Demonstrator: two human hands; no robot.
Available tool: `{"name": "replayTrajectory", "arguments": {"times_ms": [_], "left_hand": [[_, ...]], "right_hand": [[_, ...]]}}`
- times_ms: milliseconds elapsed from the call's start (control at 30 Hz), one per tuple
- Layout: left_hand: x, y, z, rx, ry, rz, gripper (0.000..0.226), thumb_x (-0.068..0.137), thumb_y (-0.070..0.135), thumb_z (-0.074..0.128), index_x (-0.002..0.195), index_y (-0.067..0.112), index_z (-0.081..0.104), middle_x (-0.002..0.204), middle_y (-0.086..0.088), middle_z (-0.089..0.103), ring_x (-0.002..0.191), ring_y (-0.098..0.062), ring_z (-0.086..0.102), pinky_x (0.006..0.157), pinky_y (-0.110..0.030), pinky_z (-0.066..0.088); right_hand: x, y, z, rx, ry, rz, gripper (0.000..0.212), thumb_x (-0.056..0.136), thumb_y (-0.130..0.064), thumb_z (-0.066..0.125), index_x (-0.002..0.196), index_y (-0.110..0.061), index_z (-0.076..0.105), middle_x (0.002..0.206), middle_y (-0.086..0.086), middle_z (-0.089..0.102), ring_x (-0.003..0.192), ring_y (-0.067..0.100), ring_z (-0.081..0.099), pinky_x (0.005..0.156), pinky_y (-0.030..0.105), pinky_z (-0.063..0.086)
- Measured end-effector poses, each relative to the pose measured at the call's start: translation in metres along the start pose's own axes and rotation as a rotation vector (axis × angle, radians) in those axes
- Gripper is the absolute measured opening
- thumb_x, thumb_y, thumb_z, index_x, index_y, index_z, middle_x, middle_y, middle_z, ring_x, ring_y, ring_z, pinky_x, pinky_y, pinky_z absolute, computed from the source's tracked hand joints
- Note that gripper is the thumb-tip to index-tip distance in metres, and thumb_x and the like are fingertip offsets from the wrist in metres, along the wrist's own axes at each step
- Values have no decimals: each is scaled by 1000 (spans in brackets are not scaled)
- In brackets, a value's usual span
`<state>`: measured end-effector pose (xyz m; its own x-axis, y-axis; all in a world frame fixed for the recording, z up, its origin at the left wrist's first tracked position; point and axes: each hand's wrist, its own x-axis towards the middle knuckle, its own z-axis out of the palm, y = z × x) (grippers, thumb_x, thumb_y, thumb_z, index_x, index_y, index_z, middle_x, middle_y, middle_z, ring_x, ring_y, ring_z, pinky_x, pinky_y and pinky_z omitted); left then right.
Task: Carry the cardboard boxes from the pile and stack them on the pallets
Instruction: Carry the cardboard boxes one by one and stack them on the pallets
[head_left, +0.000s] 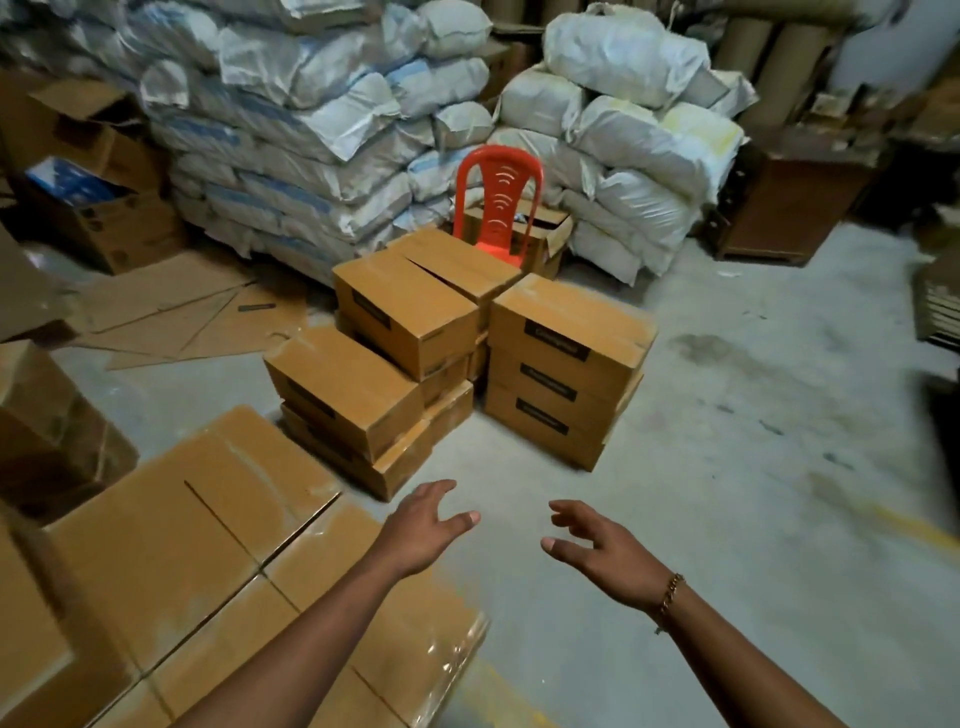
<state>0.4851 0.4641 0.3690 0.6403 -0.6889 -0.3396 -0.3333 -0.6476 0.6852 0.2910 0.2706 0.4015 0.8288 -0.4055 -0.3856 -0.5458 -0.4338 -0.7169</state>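
Note:
A pile of brown cardboard boxes (410, 317) stands on the concrete floor in the middle of the view, with a stack of three labelled boxes (566, 364) at its right and a lower stack (343, 395) at its left. Taped boxes laid side by side (218, 530) fill the bottom left. My left hand (423, 525) and my right hand (602, 551) reach forward over the floor, short of the pile. Both are empty with fingers spread. A bracelet circles my right wrist.
A red plastic chair (498, 200) stands behind the pile. White sacks (311, 130) are stacked high at the back, with more sacks (639, 135) at the right. Flattened cardboard (176, 312) lies on the floor at left. Open cartons (98, 171) sit far left. Bare floor (753, 415) stretches right.

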Motion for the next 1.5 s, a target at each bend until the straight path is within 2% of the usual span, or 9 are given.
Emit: {"name": "replayTrajectory", "arguments": {"times_ms": [333,433,600,700,833,1100,1267,1400,1500], "left_hand": [[198,122,44,-8,-150,50,69,91,60,61,150,29,41,158,3,37,140,-20,41,110,-34,36],[261,164,69,-51,-156,35,69,92,58,62,150,28,42,158,2,38,141,-20,40,110,-34,35],[347,239,101,-152,-147,-37,66,93,56,62,150,30,41,160,1,35,143,-22,38,114,-38,37],[390,270,112,-204,-140,-90,66,93,56,61,150,30,42,159,1,37,143,-22,39,112,-39,37],[446,285,120,-271,-132,-165,65,92,57,62,148,31,43,158,2,39,142,-21,40,111,-38,38],[588,284,119,-397,-124,-306,67,94,52,62,151,21,42,156,-1,42,141,-21,41,108,-32,36],[675,284,114,-508,-160,-418,66,97,48,61,151,15,42,154,-6,45,139,-23,45,105,-30,38],[732,283,108,-519,-144,-487,70,96,48,62,151,10,42,154,-11,45,139,-26,45,109,-32,38],[766,282,110,-531,-94,-556,60,97,47,62,143,11,49,141,-12,54,130,-26,50,99,-28,37]], "right_hand": [[115,97,-139,198,101,127,50,88,-55,70,133,-37,57,125,-17,65,119,3,59,106,34,48],[162,125,-193,213,105,126,45,92,-47,70,132,-33,59,124,-14,66,115,1,61,103,28,49],[237,155,-286,181,40,126,32,95,-43,67,124,-32,64,111,-14,70,101,-3,66,91,19,51],[282,168,-332,122,-22,124,32,95,-45,66,123,-30,66,108,-14,70,101,1,66,92,22,51],[345,173,-379,104,-62,111,29,95,-44,67,119,-29,67,108,-8,71,104,9,66,99,33,52],[495,192,-438,-9,-222,112,26,96,-46,64,117,-31,67,110,-12,70,104,5,64,94,28,51],[591,205,-470,-46,-296,182,16,96,-37,65,111,-31,68,106,-12,70,100,2,63,80,15,44],[668,220,-498,-51,-310,239,20,95,-36,68,114,-30,68,113,-10,69,110,8,62,83,20,43],[723,235,-516,-100,-321,282,20,93,-35,70,111,-29,68,113,-6,70,110,14,62,81,22,44]]}}
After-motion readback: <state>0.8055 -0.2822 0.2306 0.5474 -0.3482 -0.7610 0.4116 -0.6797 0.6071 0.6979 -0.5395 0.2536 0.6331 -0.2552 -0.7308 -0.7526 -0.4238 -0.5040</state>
